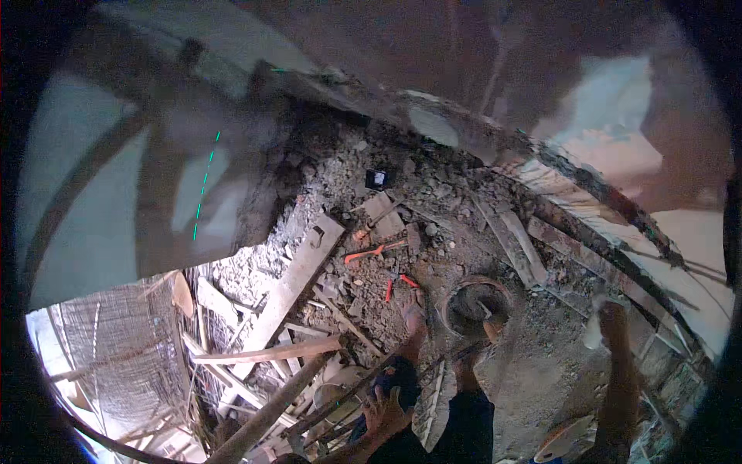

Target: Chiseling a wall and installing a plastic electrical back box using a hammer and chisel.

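My left hand (pixel 386 411) rests with its fingers spread on a dark rounded thing (pixel 396 377), probably my clothed knee. Stretched out to the right, my right hand (pixel 612 311) looks closed beside a whitish thing (pixel 593 331), too blurred to name. Between the hands, a round tub (pixel 443 311) holds dark grey loose material or mortar. A trowel (pixel 490 328) with a wooden handle leans in it. Left of the tub lie red-handled pliers (pixel 398 284) and an orange-handled tool (pixel 374 252) on the rubble.
A long plank (pixel 297 278) slants across rubble at left, with poles and sticks (pixel 270 352) nearer. A small black box (pixel 376 179) sits farther back. Boards (pixel 514 236) lie along the broken wall edge (pixel 595 182) at right. Woven reed matting (pixel 116 344) shows lower left.
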Tool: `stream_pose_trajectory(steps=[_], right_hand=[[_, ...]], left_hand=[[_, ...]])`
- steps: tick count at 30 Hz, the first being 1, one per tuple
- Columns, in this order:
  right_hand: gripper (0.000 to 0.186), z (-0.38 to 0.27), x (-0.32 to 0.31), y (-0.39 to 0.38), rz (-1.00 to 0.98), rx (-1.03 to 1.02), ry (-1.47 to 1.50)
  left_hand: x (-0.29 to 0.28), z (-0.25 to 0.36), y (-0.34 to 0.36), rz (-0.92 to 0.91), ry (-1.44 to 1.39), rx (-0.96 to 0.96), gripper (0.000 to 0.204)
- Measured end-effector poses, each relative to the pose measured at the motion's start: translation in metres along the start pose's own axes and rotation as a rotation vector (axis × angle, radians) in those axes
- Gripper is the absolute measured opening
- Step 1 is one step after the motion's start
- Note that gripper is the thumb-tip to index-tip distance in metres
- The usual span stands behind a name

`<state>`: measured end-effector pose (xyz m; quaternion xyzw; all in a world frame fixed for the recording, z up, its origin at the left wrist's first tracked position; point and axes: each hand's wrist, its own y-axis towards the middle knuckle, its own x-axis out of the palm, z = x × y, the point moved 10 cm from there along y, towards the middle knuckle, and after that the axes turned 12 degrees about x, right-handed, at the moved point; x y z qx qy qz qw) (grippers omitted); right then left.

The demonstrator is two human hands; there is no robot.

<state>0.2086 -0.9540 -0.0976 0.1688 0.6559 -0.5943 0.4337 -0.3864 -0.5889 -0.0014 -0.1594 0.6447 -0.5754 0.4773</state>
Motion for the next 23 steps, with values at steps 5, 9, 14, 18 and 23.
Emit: stream_pose_trajectory(steps=[5,9,14,18,23], right_hand=[[0.028,-0.298,-0.081,0.059,0.086,-0.327,-0.01],[0.028,-0.452,-0.196,0.08,0.317,-0.359,0.356],[0.028,-0.472,-0.258,0.078,0.451,-0.429,0.413],[0.029,-0.393,-0.207,0.077,0.472,-0.369,0.226],[0.031,-0.326,-0.144,0.063,0.476,-0.436,-0.264]], left_hand=[[-0.011,-0.011,0.001,0.0,-0.103,-0.008,0.081],[-0.019,-0.015,-0.002,0.05,-0.122,0.014,0.079],[-0.018,-0.026,0.0,0.07,-0.152,0.008,0.075],[-0.015,-0.032,0.001,0.112,-0.173,0.023,0.076],[-0.013,-0.041,0.006,0.021,-0.264,-0.014,0.08]])
